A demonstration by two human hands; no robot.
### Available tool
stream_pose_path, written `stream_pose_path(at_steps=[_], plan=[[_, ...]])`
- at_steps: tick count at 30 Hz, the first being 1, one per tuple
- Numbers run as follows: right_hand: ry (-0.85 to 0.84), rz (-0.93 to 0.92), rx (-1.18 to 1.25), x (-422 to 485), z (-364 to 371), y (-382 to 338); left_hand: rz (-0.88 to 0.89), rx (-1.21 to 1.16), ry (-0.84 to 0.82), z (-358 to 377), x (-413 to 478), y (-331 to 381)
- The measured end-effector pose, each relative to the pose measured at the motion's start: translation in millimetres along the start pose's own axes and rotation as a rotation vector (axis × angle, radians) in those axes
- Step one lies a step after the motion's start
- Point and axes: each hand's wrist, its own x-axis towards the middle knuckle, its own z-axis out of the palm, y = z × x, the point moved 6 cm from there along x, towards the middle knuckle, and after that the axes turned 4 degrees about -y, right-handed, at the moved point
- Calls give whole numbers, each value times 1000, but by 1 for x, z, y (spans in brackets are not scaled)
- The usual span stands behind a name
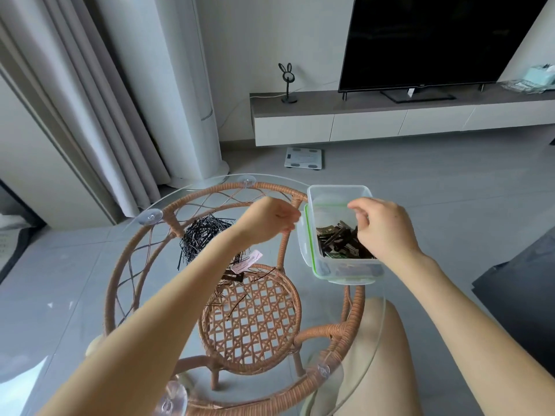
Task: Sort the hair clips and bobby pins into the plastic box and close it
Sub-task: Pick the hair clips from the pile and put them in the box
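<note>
Both forearms reach out over the glass table top (327, 298), with a beige knee just below its near right edge. Near the middle of the glass lie a few loose pins (237, 304), then some brown clips (233, 277) and a pink clip (247, 261) partly hidden by the left forearm. Farther left sits the big tangled heap of black bobby pins (204, 232), not yet sorted.

At the far side, the left hand (270, 219) hangs just beside the left wall of the plastic box (338, 192), fingers curled and drawn together; I cannot tell whether they pinch a pin. Over the open box hovers the right hand (384, 229), fingers bent downward; whether it holds anything I cannot tell either. Dark hair clips (336, 238) already cover the box floor. The box appears to rest on its green-edged lid (304, 235).

By my reading, the sorting step is in hand and well short of done. Next, a hand would need to go back to the heap, gather the thin pins in a tight pinch and carry them over the rim. Closing waits: the lid must first come out from under the box.
</note>
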Motion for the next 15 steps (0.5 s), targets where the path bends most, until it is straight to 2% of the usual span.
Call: stream_pose_path(at_steps=[2,4,5,7,10,12,15], plan=[[120,-119,57,-7,-9,-24,-33,55,74,-17,-11,-18],[116,-255,141,-17,-5,-53,-82,170,177,-34,-24,-37],[54,-311,181,-23,5,-69,-111,230,227,-41,-34,-48],[-174,-386,211,-36,41,-96,-172,297,283,-49,-52,-67],[-443,-423,125,-47,98,-117,-224,340,257,-46,-73,-88],[-501,-409,42,-43,122,-123,-235,374,228,-43,-84,-97],[-490,-398,-41,-35,142,-128,-217,408,218,-36,-98,-107]])
